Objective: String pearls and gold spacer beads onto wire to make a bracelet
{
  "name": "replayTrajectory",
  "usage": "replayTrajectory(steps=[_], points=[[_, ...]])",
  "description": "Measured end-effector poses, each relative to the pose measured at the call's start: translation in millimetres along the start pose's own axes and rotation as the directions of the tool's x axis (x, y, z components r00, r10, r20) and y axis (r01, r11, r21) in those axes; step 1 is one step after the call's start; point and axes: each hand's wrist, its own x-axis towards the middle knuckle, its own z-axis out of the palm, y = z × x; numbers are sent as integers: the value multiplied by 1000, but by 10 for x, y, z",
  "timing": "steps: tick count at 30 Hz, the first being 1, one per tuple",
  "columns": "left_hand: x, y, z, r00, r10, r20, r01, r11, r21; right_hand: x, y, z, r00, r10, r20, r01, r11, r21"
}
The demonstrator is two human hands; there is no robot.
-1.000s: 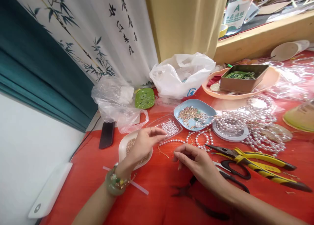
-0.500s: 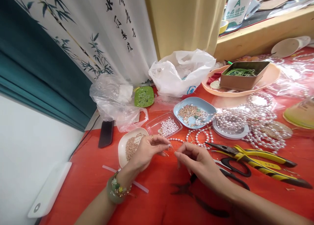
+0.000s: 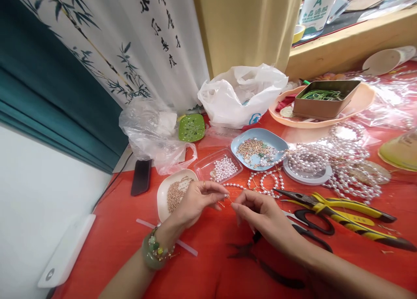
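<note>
My left hand (image 3: 198, 199) is closed in a pinch near the middle of the red table, a white bead (image 3: 226, 196) at its fingertips. A thin gold wire (image 3: 230, 199) spans the small gap to my right hand (image 3: 262, 212), whose thumb and index finger pinch its other end. Whether the bead is threaded on the wire is too small to tell. Under my left wrist lies a cream dish (image 3: 163, 194) of tiny gold beads, partly covered by the hand. Just beyond my fingers are a clear tray (image 3: 202, 165) of white pearls and some strung pearls (image 3: 269, 184).
Yellow-black pliers (image 3: 352, 210) and black-handled scissors (image 3: 314, 223) lie at the right; dark pliers (image 3: 260, 264) sit below my right hand. A blue dish (image 3: 243, 138), pearl strands (image 3: 345, 160), a white plastic bag (image 3: 241, 90) and a phone (image 3: 141, 177) stand farther back.
Both hands keep nearly the same pose. The gold wire between the fingertips shows a little more clearly, and the view has shifted very slightly.
</note>
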Motion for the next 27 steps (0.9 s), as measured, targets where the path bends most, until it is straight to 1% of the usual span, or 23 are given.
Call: replayTrajectory(steps=[2, 6, 9, 15, 19, 21, 24, 27], points=[[-11, 15, -1, 999, 23, 33, -25, 998, 51, 1, 3, 0, 1000, 0, 2, 0, 1000, -8], [-48, 84, 15, 991, 75, 107, -96, 974, 203, 9, -12, 6, 1000, 1, 1, -1, 1000, -26], [-61, 118, 16, 992, 76, 100, -100, 959, 266, 14, -25, 2, 1000, -16, 11, 16, 999, -39], [-45, 121, -33, 995, 55, 88, -77, 959, 271, 15, 8, 4, 1000, -8, 28, 9, 999, -46], [-66, 165, -35, 991, 105, 80, -128, 915, 382, 24, 35, 4, 1000, -5, 21, 5, 999, -40], [-83, 191, -29, 983, 165, 82, -185, 884, 429, 31, 26, -17, 999, -40, -10, 39, 997, -64], [-101, 211, -26, 963, 254, 88, -265, 839, 475, 50, -8, -69, 986, -116, -121, 99, 986, -135], [-105, 207, -30, 951, 297, 84, -299, 818, 492, 71, -48, -122, 965, -169, -201, 131, 973, -188]])
